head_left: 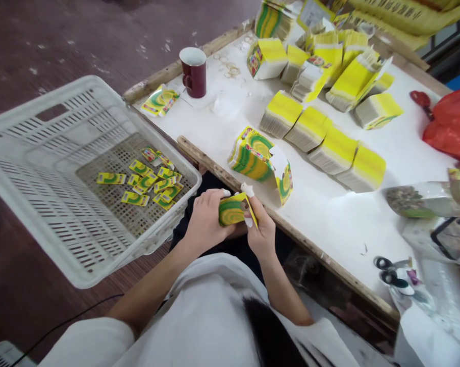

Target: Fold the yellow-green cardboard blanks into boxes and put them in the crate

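The left hand (pixel 207 216) is closed around one end of a small yellow-and-green carton (pixel 232 210), and the right hand (pixel 262 232) has its thumb and fingers gripping the other end, where a flap (pixel 253 214) stands out. White coverings show on some fingertips. The carton is held above the lap, just off the near edge of the white counter (pixel 322 219), its long axis running roughly left to right from one hand to the other, so the flap end lies on the right hand's side. Exactly how the fingers sit inside that end is too small to tell.

To the left, nearer the left hand, a white slotted plastic crate (pixel 100 120) holds a loose scatter of similar cartons (pixel 146 181). On the counter just beyond the hands leans a stack of flattened printed cartons (pixel 253 155), nearer the right hand; farther right, yellow-topped bundles (pixel 333 148) stand in a row
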### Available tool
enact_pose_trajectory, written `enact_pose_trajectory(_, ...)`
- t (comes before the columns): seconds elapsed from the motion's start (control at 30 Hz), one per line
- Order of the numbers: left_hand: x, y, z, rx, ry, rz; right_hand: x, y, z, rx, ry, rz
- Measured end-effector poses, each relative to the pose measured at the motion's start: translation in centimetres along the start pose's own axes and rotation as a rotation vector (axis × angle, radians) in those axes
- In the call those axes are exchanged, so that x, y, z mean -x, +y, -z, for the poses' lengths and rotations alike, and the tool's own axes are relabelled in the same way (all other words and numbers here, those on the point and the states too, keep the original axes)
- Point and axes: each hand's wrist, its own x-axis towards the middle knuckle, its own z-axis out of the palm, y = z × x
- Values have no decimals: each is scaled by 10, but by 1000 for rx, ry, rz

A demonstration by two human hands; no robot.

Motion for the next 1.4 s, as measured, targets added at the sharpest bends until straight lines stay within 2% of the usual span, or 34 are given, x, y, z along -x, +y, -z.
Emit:
enact_pose_trajectory(0.17, -4, -7, 15, 34, -137, -53, -4, 5, 8, 126, -264, 117)
enact_pose_trajectory(0.33, -15, -3, 29, 50, -303, 40, -26, 7, 36, 77, -495, 129)
enact_pose_trajectory(0.43, -17, 3, 30, 29, -348, 36, -30, 4, 41, 14, -582, 83)
enact_pose_trajectory(0.57, -13, 8, 24, -32, -290, 28, -15, 0, 22, -57, -430, -19)
enact_pose_trajectory(0.67, -7, 0, 24, 57, -267, 50, -6, 2, 12, -122, -315, -53)
enact_pose_trajectory(0.7, -5, -6, 26, 79, -191, 88, -6, 5, 12, -107, -230, -66)
enact_pose_trajectory(0.73, -4, -12, 29, 76, -64, 137, -9, 9, 13, -57, -113, -80)
enact_pose_trajectory(0.83, -5, -35, 42, -44, 425, 277, -24, 31, 26, 235, 238, -152)
enact_pose_trajectory(0.87, -5, -40, 45, -49, 491, 292, -29, 41, 31, 315, 305, -180)
enact_pose_trajectory(0.93, -5, -45, 46, 8, 516, 300, -38, 62, 43, 362, 365, -217)
enact_pose_trajectory(1.0, -3, -43, 42, 151, 430, 301, -42, 77, 54, 319, 413, -219)
enact_pose_trajectory(1.07, -1, -36, 33, 346, 284, 319, -41, 81, 66, 270, 482, -201)
enact_pose_trajectory(1.13, 1, -28, 22, 571, 84, 373, -38, 71, 77, 207, 538, -166)
enact_pose_trajectory(1.2, 0, -21, 11, 828, -161, 457, -34, 50, 83, 120, 521, -116)
enact_pose_trajectory(1.27, -2, -12, -1, 1129, -412, 531, -31, 26, 80, 25, 401, -61)
enact_pose_trajectory(1.33, -6, -1, -11, 1379, -606, 597, -29, 9, 68, -75, 159, 2)
enact_pose_trajectory(1.37, -7, 5, -16, 1441, -647, 635, -29, 4, 60, -90, 5, 37)
enact_pose_trajectory(1.4, -10, 10, -19, 1441, -627, 662, -28, 2, 53, -81, -109, 57)
